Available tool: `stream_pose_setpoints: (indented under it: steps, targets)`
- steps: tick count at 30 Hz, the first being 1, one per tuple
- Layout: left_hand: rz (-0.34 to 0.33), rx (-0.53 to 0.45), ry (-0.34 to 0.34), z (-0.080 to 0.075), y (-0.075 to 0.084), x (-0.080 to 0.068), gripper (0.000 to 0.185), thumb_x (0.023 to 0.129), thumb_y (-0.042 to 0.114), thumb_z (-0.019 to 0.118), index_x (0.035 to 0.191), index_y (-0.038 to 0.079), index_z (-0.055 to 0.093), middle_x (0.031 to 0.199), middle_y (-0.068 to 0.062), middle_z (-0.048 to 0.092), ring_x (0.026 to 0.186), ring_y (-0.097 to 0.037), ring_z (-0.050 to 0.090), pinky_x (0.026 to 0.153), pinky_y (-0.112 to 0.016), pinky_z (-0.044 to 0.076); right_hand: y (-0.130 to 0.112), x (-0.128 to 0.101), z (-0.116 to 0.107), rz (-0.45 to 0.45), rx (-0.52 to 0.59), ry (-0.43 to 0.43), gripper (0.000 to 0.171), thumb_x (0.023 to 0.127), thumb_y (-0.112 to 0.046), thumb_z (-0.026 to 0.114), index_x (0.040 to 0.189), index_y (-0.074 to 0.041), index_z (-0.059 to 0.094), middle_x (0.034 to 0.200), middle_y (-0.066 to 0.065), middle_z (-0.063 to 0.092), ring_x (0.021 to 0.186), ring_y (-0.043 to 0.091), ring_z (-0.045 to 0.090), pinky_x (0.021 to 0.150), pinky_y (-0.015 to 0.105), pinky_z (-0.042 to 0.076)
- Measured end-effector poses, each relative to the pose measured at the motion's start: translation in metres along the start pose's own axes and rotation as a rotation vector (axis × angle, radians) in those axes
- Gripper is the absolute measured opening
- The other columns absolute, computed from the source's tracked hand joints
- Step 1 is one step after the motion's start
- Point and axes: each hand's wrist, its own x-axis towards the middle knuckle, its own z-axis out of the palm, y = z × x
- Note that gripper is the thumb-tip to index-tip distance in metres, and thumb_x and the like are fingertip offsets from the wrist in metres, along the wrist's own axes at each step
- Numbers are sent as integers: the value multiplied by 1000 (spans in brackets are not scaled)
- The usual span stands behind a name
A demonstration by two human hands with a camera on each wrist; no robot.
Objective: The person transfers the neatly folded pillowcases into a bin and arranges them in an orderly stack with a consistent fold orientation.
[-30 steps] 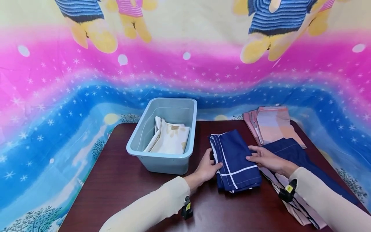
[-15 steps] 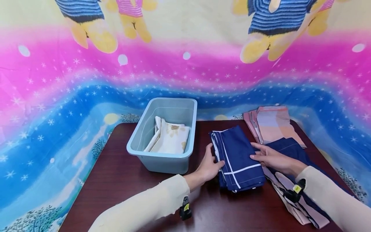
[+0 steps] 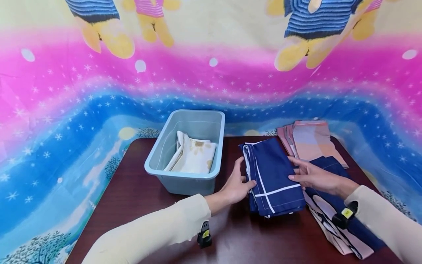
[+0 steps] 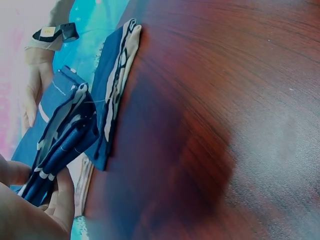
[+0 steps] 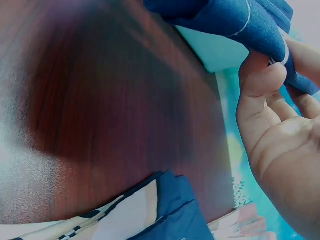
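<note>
The folded navy cloth point(image 3: 275, 178) is held just above the table point(image 3: 122, 187), a shadow beneath it. The left hand point(image 3: 234, 186) pinches its edge at 9 o'clock, thumb on top and fingers under; the right hand point(image 3: 318, 179) pinches the edge at 3 o'clock. From the cloth, the tub point(image 3: 186, 185) with a floral cloth point(image 3: 197, 156) inside lies between 9 and 10 o'clock, the pink checked cloth point(image 3: 311, 137) near 2, another navy cloth point(image 3: 331, 165) near 4. The left wrist view shows folds gaping at the near end, so both thumbs should press every layer together. Best hold the 2 edges level, with light tension, so nothing slips or unrolls.
</note>
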Motion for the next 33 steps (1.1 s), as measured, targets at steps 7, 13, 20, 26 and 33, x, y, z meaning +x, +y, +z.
stream_pose_setpoints:
  steps: [7,13,20,26,33]
  targets:
    - [14,9,-22,-5,12,-6,78,99,12,63,159,34,17,120,-21,71,97,-23,74,83,-43,60,-10,-7,0,-21,14,16,92,105,-24,55,160,-11,-18,163,38,-9,129,54,46,88,41,54]
    - [7,3,-36,-14,26,-10,77,99,12,63,158,33,18,117,-20,72,88,-22,75,74,-42,62,-20,-12,-2,-18,15,25,92,105,-23,54,160,-11,-19,163,38,2,109,32,54,83,33,49]
    - [23,-13,-57,-23,40,-10,78,98,11,65,158,31,20,116,-20,72,86,-23,75,70,-41,63,-33,-14,-3,-35,-35,35,92,105,-25,54,160,-10,-19,165,29,-19,147,58,18,103,51,45]
    - [18,-50,-76,-33,50,-9,78,98,8,64,158,28,19,116,-23,72,88,-26,76,76,-49,62,-43,-13,-2,-30,5,61,90,106,-25,53,161,-13,-17,167,23,-12,88,22,52,76,34,48]
    - [26,-62,-120,-50,62,-11,78,99,8,62,158,29,16,119,-23,71,90,-30,76,74,-46,62,-56,-10,0,-32,34,67,91,106,-27,53,160,-20,-20,167,18,-8,89,20,51,76,34,48]
